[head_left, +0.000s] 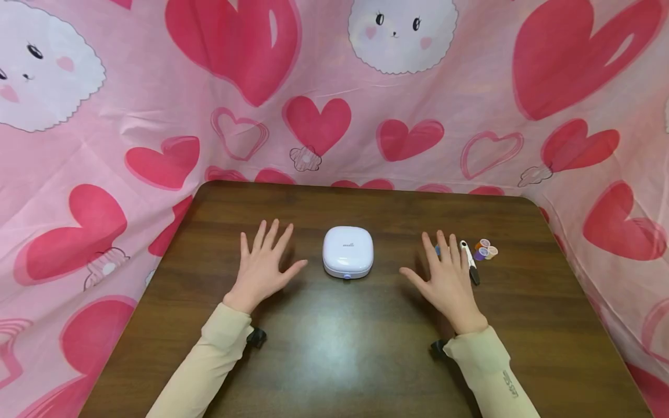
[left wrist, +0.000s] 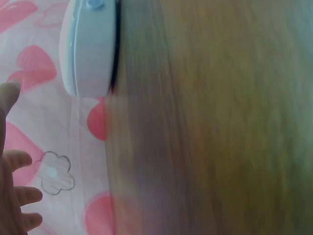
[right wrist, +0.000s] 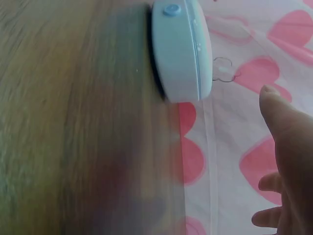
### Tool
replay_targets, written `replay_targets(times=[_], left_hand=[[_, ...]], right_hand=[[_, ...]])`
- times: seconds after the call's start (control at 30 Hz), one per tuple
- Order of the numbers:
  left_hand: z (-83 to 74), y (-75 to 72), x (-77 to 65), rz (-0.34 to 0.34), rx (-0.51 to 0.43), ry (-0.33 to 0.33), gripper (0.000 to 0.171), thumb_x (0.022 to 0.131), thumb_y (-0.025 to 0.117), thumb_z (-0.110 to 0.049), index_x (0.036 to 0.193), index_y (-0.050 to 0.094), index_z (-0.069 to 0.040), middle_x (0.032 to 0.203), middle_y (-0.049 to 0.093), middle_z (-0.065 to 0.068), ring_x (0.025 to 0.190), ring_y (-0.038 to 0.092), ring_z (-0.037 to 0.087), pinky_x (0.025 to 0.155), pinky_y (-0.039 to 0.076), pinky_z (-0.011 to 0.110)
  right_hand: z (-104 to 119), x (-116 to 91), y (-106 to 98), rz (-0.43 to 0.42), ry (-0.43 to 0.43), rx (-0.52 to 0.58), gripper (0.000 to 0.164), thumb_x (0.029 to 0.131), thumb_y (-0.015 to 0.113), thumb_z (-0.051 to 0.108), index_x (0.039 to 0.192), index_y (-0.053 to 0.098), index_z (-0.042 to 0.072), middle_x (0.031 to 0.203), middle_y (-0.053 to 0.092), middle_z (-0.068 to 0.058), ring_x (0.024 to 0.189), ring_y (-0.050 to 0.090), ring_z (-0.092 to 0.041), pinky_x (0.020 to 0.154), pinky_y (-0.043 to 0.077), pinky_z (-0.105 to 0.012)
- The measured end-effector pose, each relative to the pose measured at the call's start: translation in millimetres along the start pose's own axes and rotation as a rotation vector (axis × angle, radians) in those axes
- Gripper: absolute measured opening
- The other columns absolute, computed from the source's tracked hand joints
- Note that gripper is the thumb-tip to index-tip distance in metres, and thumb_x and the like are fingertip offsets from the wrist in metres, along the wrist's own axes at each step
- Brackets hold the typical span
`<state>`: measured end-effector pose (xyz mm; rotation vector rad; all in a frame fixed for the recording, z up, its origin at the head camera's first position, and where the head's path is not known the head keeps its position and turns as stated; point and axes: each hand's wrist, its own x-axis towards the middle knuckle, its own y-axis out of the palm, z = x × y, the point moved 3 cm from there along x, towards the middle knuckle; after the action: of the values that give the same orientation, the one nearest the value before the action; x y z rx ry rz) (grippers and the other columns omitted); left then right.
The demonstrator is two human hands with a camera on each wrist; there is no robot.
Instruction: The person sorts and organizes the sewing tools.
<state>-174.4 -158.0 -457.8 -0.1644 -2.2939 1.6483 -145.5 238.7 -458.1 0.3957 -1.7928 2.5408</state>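
Observation:
A white rounded-square case (head_left: 348, 251) with a small button (head_left: 347, 276) on its front sits closed in the middle of the table. To its left my left hand (head_left: 261, 270) is spread with straight fingers, apart from the case and holding nothing. My right hand (head_left: 445, 281) is spread likewise on the other side, also holding nothing. Just beyond its fingers lies a small tool with white and black parts (head_left: 469, 262), perhaps thread snips. Beside that stand several small thread spools (head_left: 482, 253). Something blue (head_left: 438, 249) is partly hidden behind the right fingers.
The dark wooden table (head_left: 334, 360) has rounded far corners. A pink cloth with hearts (head_left: 319, 125) hangs behind it and along both sides. Black straps (head_left: 256, 337) show at the wrists, by the light sleeves.

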Motion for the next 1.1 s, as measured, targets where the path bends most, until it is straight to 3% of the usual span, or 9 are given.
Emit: replay_targets(times=[0.1, 0.23, 0.33, 0.47, 0.67, 1.1], left_hand=[[-2.6, 3.8, 3.0, -0.036, -0.125, 0.0, 0.088, 0.094, 0.061, -0.068, 0.162, 0.039, -0.017, 0.166, 0.034, 0.017, 0.155, 0.024, 0.04, 0.118, 0.015, 0.073], [-9.4, 8.4, 7.7, -0.074, -0.377, -0.007, 0.076, 0.095, 0.07, -0.055, 0.155, 0.049, -0.012, 0.159, 0.044, 0.014, 0.146, 0.038, 0.036, 0.116, 0.032, 0.064], [-16.8, 14.3, 11.7, -0.054, -0.561, -0.013, 0.069, 0.096, 0.075, -0.045, 0.15, 0.053, -0.009, 0.153, 0.049, 0.012, 0.141, 0.045, 0.034, 0.112, 0.043, 0.058], [-25.2, 24.5, 17.6, 0.007, -0.718, -0.037, 0.066, 0.096, 0.077, -0.037, 0.149, 0.052, -0.006, 0.148, 0.053, 0.011, 0.136, 0.051, 0.033, 0.105, 0.051, 0.052], [-33.1, 35.6, 23.5, 0.078, -0.792, -0.079, 0.068, 0.094, 0.08, -0.034, 0.147, 0.052, -0.004, 0.145, 0.055, 0.014, 0.135, 0.052, 0.03, 0.104, 0.052, 0.048], [-39.0, 52.3, 29.9, 0.185, -0.807, -0.125, 0.089, 0.085, 0.089, -0.031, 0.156, 0.039, -0.008, 0.152, 0.048, 0.014, 0.14, 0.047, 0.028, 0.104, 0.053, 0.043]], right_hand=[[2, 3, 1, 0.001, -0.006, 0.046, 0.098, 0.092, 0.066, 0.067, 0.162, 0.034, 0.007, 0.165, 0.027, -0.029, 0.155, 0.014, -0.05, 0.119, 0.014, -0.073], [7, 8, 1, -0.012, -0.018, 0.113, 0.092, 0.089, 0.074, 0.061, 0.154, 0.046, 0.003, 0.162, 0.035, -0.029, 0.154, 0.022, -0.049, 0.116, 0.024, -0.074], [12, 12, 1, -0.01, -0.026, 0.161, 0.084, 0.089, 0.078, 0.056, 0.147, 0.051, 0.0, 0.159, 0.04, -0.028, 0.152, 0.028, -0.048, 0.113, 0.03, -0.074], [20, 17, 1, 0.02, -0.034, 0.198, 0.08, 0.09, 0.078, 0.052, 0.146, 0.052, 0.0, 0.156, 0.045, -0.027, 0.148, 0.036, -0.046, 0.111, 0.036, -0.07], [32, 22, 6, 0.091, -0.046, 0.211, 0.08, 0.093, 0.075, 0.054, 0.15, 0.05, 0.004, 0.155, 0.048, -0.023, 0.143, 0.044, -0.042, 0.111, 0.04, -0.066], [47, 39, 19, 0.181, -0.1, 0.276, 0.08, 0.092, 0.078, 0.049, 0.153, 0.048, 0.007, 0.155, 0.048, -0.019, 0.143, 0.045, -0.038, 0.112, 0.042, -0.061]])
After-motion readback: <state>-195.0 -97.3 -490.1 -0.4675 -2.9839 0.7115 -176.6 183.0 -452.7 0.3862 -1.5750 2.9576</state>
